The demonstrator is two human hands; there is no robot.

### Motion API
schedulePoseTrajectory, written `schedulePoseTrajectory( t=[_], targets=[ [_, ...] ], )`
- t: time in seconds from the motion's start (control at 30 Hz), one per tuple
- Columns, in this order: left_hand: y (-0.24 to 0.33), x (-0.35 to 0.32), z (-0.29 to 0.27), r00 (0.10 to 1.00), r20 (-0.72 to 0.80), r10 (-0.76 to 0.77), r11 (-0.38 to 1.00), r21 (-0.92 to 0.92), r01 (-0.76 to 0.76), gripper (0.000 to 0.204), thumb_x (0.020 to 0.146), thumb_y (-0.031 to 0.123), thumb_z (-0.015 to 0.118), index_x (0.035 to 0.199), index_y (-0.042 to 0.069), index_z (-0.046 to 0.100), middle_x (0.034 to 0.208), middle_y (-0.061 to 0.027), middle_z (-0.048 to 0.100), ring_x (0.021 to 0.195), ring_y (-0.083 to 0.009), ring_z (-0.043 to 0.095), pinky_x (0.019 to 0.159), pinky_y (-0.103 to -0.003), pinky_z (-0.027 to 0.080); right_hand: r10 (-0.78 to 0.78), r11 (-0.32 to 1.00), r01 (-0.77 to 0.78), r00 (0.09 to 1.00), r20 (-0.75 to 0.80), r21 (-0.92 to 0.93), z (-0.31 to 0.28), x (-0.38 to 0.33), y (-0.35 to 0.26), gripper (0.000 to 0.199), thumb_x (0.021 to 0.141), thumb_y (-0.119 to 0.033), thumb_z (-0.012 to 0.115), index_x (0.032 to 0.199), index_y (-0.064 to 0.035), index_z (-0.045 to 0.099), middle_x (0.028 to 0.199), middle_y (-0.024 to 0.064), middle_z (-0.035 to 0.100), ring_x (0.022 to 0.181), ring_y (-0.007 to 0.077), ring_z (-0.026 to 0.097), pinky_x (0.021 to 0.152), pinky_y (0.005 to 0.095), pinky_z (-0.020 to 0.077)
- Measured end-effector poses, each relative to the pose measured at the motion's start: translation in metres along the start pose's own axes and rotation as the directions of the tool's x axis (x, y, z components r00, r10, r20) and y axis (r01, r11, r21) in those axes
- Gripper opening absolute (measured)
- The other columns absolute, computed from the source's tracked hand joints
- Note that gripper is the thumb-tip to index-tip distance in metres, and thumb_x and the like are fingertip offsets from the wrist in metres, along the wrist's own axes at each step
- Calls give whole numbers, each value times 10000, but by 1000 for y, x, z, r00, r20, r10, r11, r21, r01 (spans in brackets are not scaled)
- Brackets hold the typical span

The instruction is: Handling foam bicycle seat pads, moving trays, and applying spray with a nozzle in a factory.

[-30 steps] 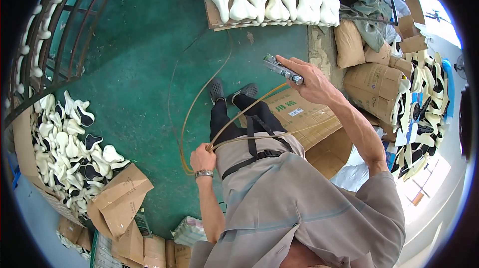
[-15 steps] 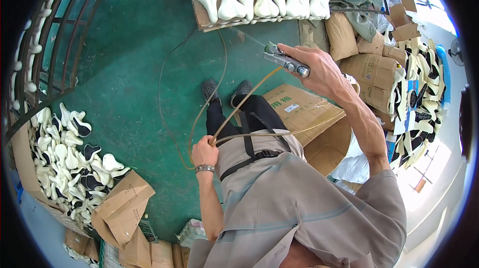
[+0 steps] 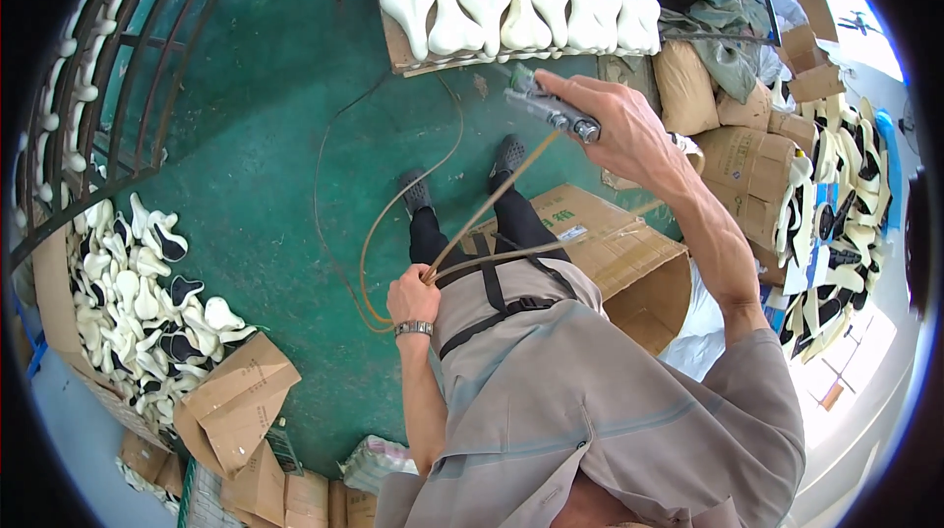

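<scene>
A silver spray gun [image 3: 553, 109] is gripped in my right hand [image 3: 634, 135], its nozzle end pointing up and left toward a board of saddle-shaped pads. Several white foam bicycle saddle pads [image 3: 526, 17] lie side by side in rows on that board [image 3: 405, 56]. A thin yellowish hose [image 3: 497, 196] runs from the gun down to my left hand [image 3: 413, 296], whose fingers are closed round it at waist height. From there the hose loops down over the floor. The right fingers partly hide the gun's handle.
To the left, a metal rack [image 3: 123, 86] stands above a heap of loose saddle pads [image 3: 147, 297]. An open cardboard box [image 3: 629, 267] sits by my right leg. Sacks [image 3: 685, 86], cartons [image 3: 742, 169] and more pads [image 3: 855, 233] crowd the right side.
My feet are farther apart, the right one having stepped forward. The board of pads appears slightly lower in view. The gun has shifted a little left; the mist at its nozzle looks fainter.
</scene>
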State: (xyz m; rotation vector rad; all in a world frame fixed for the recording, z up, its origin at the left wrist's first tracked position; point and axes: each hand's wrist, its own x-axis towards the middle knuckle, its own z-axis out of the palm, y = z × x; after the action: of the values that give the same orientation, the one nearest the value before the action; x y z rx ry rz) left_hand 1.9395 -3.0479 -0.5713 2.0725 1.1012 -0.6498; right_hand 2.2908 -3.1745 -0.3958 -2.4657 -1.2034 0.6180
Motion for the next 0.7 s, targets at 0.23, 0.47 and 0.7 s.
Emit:
schedulePoseTrajectory(
  t=[0.23, 0.47, 0.7],
  targets=[
    [79, -10, 62, 998, -1, -56, 998, 38, 56, 183, 910, 259, 700, 1043, 164, 780, 954, -195, 751, 898, -423, 709, 782, -527, 546, -4, 1000, 5, 1000, 25, -24, -36, -19, 86, 595, 835, 11, 657, 1420, -79, 603, 1090, 186, 711, 959, 425, 675, 824, 477, 524],
    [147, -16, 138, 1000, -6, 4, 998, 66, -3, 279, 951, 304, 655, 1182, 181, 752, 1011, -202, 758, 951, -423, 713, 815, -534, 555, -48, 997, 51, 997, -62, 52, -59, -44, 181, 635, 823, -5, 700, 1442, -92, 590, 1089, 187, 703, 964, 420, 669, 834, 466, 521],
    [211, -30, 165, 994, -12, -111, 991, 77, 111, 307, 887, 219, 695, 1184, 165, 754, 1040, -196, 754, 969, -403, 714, 840, -510, 553, -76, 996, 74, 996, 48, 54, -81, -67, 228, 652, 804, 19, 677, 1441, -90, 589, 1110, 181, 702, 968, 420, 668, 835, 472, 518]
  ],
)
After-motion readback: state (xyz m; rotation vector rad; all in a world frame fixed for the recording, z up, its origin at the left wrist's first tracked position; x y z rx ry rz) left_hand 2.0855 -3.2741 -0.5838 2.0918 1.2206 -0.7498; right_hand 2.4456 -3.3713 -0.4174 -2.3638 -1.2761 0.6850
